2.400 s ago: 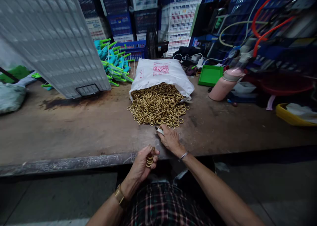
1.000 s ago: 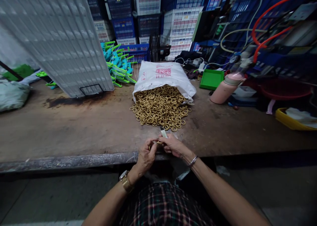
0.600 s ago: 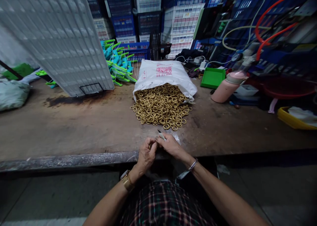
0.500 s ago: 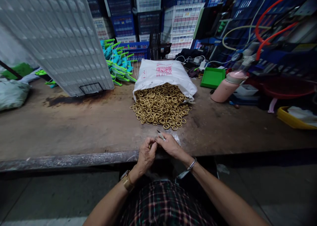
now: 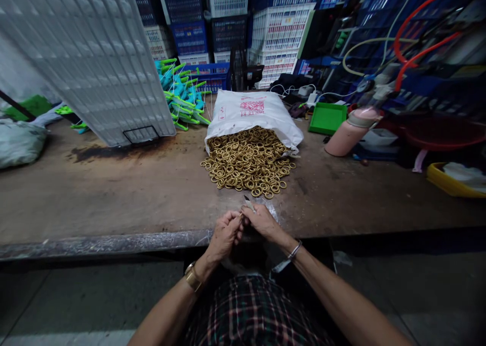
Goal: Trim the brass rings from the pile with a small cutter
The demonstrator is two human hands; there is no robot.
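My right hand [image 5: 262, 221] is closed round a small knife [image 5: 248, 203], whose dark pointed blade sticks out forward past the fingers. Pressed close beside it, my left hand [image 5: 227, 230] pinches a brass-coloured ring [image 5: 242, 215], mostly covered by the fingertips. The fingers of both hands meet over the table's front edge. Just beyond them lies a heap of brass-coloured rings [image 5: 248, 164], spilling from the mouth of a white sack [image 5: 231, 108] with red print.
A tall ribbed translucent panel [image 5: 114, 73] leans at the left by green and turquoise plastic pieces [image 5: 184, 100]. To the right are a green tray [image 5: 327, 118], a pink bottle [image 5: 347, 137] and a yellow basin [image 5: 448, 182]. Stacked crates [image 5: 281, 30] stand behind the wooden table [image 5: 114, 199].
My left hand has turned, with its fingertips now closer to the right hand and the ring less visible. The knife tip has shifted slightly forward and right.
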